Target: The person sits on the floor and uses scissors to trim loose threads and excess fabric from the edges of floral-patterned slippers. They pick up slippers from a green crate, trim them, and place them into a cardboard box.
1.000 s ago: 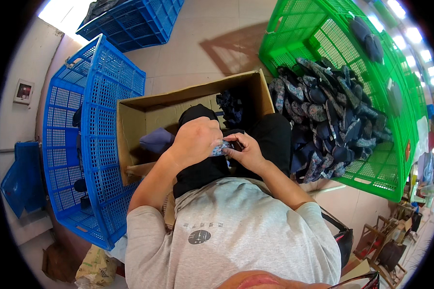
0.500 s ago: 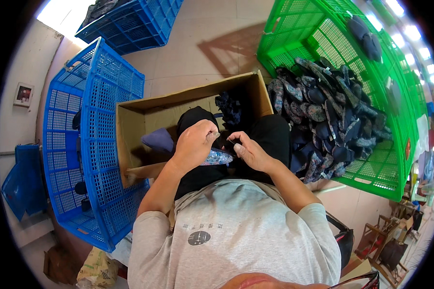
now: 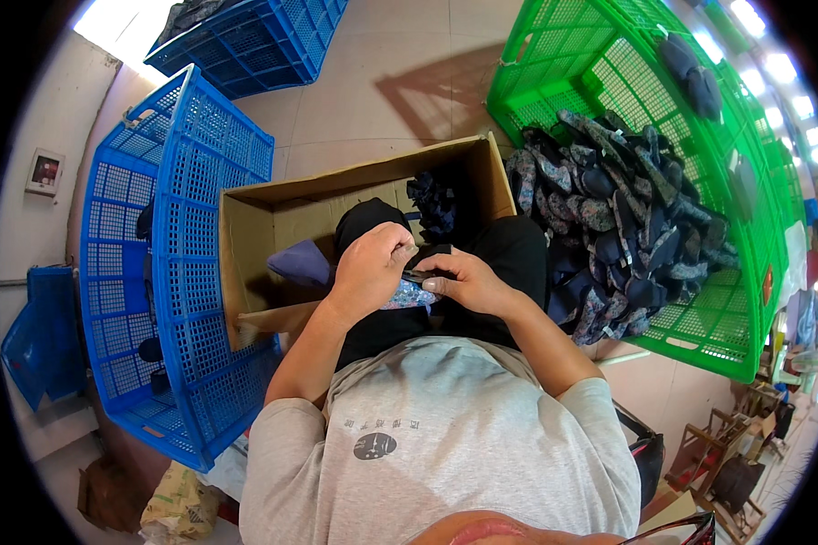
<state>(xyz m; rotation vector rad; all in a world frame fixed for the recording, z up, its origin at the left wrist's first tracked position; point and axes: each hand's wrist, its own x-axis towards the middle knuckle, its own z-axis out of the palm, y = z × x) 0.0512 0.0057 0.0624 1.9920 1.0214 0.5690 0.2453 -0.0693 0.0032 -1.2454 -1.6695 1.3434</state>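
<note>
Over my lap, a blue floral fabric slipper shows below and between my hands, its left part hidden. My left hand is closed around that hidden part, thumb and forefinger pinched together above it. Whether anything is in that pinch is too small to tell. From the right, my right hand grips the slipper's dark upper edge, with its thumb lying on the floral cloth. A purple padded piece lies left of my left hand, at the cardboard box.
Dark gathered fabric pieces lie in the box beyond my knees. To the right, a green crate holds a heap of dark floral slippers. A blue crate stands close at left, another blue crate farther back.
My right hand has moved slightly left and closed onto the slipper's edge, its thumb now on the cloth. My left hand has hardly moved.
</note>
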